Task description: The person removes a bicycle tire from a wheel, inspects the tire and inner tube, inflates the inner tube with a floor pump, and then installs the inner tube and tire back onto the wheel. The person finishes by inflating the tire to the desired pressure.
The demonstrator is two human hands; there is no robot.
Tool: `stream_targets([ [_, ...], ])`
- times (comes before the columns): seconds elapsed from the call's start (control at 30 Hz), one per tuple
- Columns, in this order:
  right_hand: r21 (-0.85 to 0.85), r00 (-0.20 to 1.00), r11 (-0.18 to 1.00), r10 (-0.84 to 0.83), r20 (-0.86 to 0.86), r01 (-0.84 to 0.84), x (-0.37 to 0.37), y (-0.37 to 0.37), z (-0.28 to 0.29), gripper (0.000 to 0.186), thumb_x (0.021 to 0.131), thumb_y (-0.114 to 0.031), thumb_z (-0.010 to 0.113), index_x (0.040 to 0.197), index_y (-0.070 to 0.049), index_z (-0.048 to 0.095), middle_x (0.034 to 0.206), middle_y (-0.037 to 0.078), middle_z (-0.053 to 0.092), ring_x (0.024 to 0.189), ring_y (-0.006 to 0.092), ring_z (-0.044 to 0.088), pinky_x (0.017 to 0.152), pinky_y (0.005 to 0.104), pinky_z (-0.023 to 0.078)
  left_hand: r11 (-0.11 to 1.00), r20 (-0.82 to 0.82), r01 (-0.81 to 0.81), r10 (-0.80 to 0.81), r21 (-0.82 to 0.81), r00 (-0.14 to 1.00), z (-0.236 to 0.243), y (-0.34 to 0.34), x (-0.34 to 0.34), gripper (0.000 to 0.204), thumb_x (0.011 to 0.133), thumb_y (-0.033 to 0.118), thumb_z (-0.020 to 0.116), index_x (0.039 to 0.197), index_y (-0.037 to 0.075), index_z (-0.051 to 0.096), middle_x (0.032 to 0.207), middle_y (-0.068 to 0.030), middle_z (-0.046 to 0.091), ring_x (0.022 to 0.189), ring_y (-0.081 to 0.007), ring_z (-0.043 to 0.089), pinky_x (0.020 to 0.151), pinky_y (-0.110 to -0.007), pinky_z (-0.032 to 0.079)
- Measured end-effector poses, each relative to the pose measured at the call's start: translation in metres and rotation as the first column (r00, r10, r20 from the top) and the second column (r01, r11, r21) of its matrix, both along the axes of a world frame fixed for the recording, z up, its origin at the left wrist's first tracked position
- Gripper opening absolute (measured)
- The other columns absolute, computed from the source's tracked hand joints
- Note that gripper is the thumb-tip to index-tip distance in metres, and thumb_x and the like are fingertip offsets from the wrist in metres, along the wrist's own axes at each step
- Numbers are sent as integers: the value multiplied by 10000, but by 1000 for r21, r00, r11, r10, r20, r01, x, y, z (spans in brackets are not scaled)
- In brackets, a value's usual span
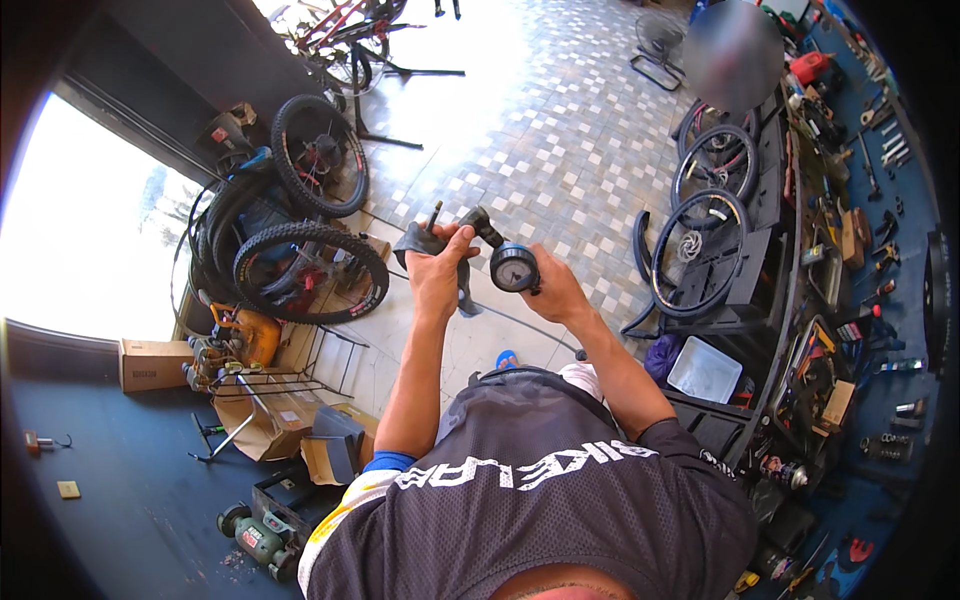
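Note:
My left hand [433,275] grips a dark grey inner tube [413,243] with a thin valve stem [434,214] pointing up; its thumb and fingers also touch a dark air chuck [478,222] beside the valve. My right hand [557,290] is closed on a tyre inflator whose round dial gauge [514,267] faces up, just right of my left hand. A thin hose [520,322] hangs below toward the floor. The end of the chuck is partly hidden by my fingers, so I cannot tell whether it is on a valve.
Tyred wheels [310,270] and boxes [152,364] lie left, with a bicycle [350,30] behind. Bare wheels [700,250] lean against a workbench [750,300] on the right, below a tool wall [890,180]. A blurred figure [732,55] is at top right, near a fan [657,45].

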State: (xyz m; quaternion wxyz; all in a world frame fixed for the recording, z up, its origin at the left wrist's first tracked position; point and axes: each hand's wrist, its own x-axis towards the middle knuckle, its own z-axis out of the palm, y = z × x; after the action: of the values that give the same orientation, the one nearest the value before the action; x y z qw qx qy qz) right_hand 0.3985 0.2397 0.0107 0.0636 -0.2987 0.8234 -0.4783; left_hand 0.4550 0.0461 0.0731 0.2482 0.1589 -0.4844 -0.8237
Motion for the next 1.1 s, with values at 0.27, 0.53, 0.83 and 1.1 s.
stream_targets([
  [0.27,-115,988,992,63,138,-47,2,-27,4,499,826,-93,735,1292,-57,561,1075,223,713,1043,442,677,873,471,548,985,110,50,-32,-168,993,-2,-44,20,344,1087,368,575,1021,30,573,925,-130,716,776,-165,669,627,-301,546],
  [0.53,-44,975,992,126,181,-119,-1,-33,11,471,829,-92,714,1284,-46,599,1074,196,725,1000,364,699,885,417,552,981,113,46,-24,-189,993,-5,-44,14,322,1104,341,547,973,54,607,778,-45,661,638,-96,557,590,-266,471],
  [0.83,-71,967,992,113,230,-100,11,-37,11,378,837,-53,674,1213,-38,630,955,142,708,856,231,664,805,378,544,944,112,48,-12,-327,994,-5,-38,10,321,1097,322,577,944,41,609,748,-35,629,623,-103,554,578,-269,462],
  [1.1,-116,960,990,108,256,-81,19,-37,10,49,905,-95,621,910,-50,604,631,-7,541,550,91,494,505,328,441,933,104,83,-49,-349,993,-5,-32,-1,358,1098,332,572,857,67,587,708,-9,596,609,-89,529,583,-266,446],
])
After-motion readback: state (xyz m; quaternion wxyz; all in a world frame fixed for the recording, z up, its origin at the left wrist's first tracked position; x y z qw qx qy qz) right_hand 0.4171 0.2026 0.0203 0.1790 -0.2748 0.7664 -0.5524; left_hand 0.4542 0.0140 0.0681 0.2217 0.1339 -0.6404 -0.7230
